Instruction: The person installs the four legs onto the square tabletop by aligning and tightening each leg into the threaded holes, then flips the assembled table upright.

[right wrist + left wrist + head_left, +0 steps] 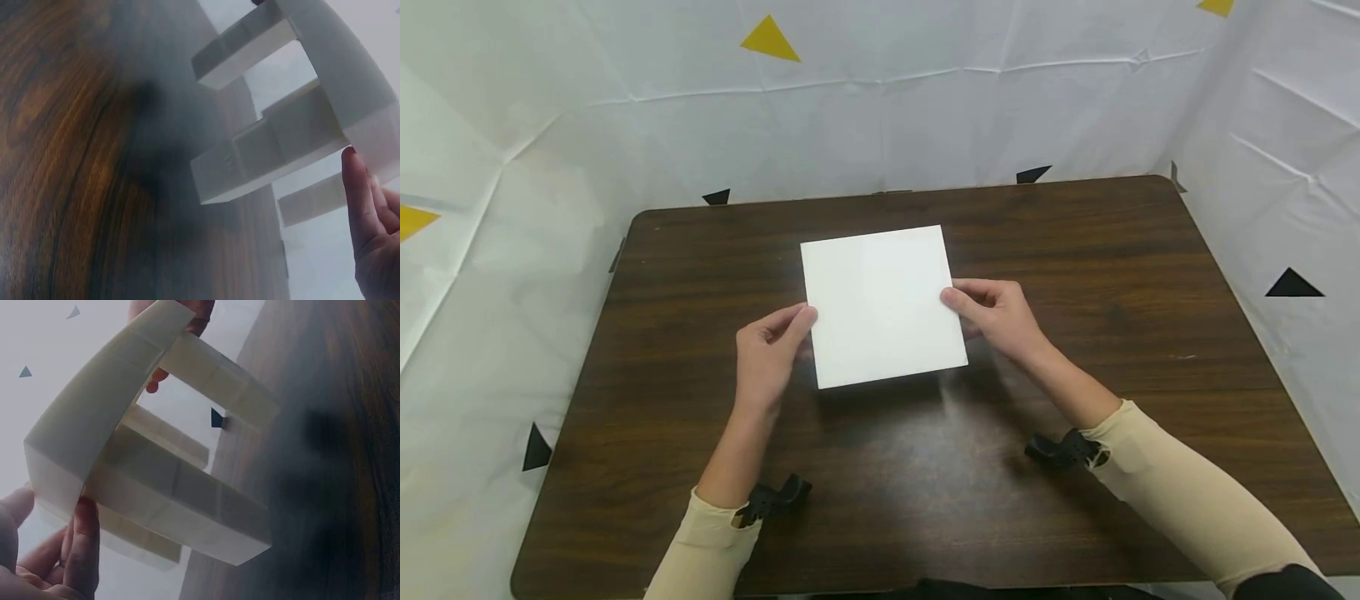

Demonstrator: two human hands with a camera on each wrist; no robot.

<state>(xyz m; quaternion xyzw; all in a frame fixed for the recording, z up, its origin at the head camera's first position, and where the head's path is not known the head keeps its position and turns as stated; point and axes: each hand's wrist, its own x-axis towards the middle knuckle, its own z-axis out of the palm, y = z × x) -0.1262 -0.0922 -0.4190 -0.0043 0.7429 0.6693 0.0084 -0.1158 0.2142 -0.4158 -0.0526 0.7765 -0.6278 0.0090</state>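
Note:
A small white table (883, 308) with a square top and block-like legs is held up over the brown tabletop. From above only its flat white top shows; the legs (187, 494) appear in the left wrist view, pointing down toward the wood. My left hand (771, 346) pinches the left edge, thumb on top and fingers beneath. On the opposite edge my right hand (996, 312) grips the same way, its thumb over the top. In the right wrist view the fingers (359, 200) press under the slab beside a leg.
The dark wood-grain tabletop (880, 500) spreads under both arms. White sheeting (880, 133) with yellow and black triangles stands behind it and along the sides. A black wrist mount (1063, 450) sits on the right forearm, another wrist mount (775, 497) on the left.

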